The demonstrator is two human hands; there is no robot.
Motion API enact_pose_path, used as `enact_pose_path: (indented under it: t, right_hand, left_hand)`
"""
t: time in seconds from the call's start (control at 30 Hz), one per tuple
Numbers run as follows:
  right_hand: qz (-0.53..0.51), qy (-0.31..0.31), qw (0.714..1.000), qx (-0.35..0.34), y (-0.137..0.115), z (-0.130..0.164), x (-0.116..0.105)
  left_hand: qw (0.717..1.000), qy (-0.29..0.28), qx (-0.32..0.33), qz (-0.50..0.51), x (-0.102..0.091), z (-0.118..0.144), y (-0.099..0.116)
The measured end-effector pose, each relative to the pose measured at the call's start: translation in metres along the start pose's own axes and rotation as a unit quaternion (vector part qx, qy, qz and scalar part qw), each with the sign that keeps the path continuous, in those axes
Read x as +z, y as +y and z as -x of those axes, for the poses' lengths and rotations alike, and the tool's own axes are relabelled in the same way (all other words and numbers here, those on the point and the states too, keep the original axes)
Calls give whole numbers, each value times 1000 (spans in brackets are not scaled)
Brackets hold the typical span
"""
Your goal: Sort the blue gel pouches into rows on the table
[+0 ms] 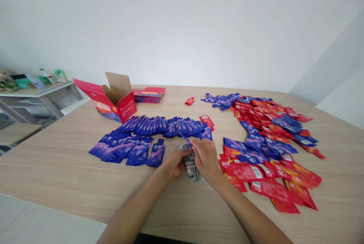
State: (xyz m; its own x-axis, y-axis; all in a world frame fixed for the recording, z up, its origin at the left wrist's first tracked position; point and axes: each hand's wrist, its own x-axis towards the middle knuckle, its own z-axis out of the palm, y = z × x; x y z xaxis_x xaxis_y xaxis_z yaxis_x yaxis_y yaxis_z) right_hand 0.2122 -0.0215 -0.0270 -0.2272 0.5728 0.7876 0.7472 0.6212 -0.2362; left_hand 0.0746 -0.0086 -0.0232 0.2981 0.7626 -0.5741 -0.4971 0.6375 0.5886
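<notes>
My left hand [175,162] grips a stack of sachets [192,166] seen from their printed back sides, just above the wooden table [71,175]. My right hand [207,159] rests on top of that stack and pinches one blue sachet [186,139] at its upper end. To the left lie two fanned rows of blue sachets [159,125], the nearer row [127,149] showing white lettering. On the right spreads a loose heap of red and blue sachets [267,141].
An open red carton [112,101] stands at the back left with flat red cartons [148,94] stacked behind it. A single red sachet [189,101] lies at mid back. A grey shelf unit [34,99] with bottles stands off the table's left.
</notes>
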Motion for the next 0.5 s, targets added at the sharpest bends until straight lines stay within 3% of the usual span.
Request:
enact_pose_path:
  t: [0.1, 0.2, 0.37, 0.5]
  right_hand:
    - [33, -13, 993, -109, -5, 2, -1]
    - [43, -8, 986, -158, -7, 2, -3]
    - [26, 12, 981, -190, -9, 2, -9]
    - [-58, -50, 983, -167, -12, 1, -11]
  left_hand:
    - [998, 6, -17, 56, 3, 2, -2]
    - [993, -2, -7, 114, 5, 4, -5]
    - [986, -32, -3, 166, 3, 5, -3]
    - [986, -39, 14, 162, 1, 4, 1]
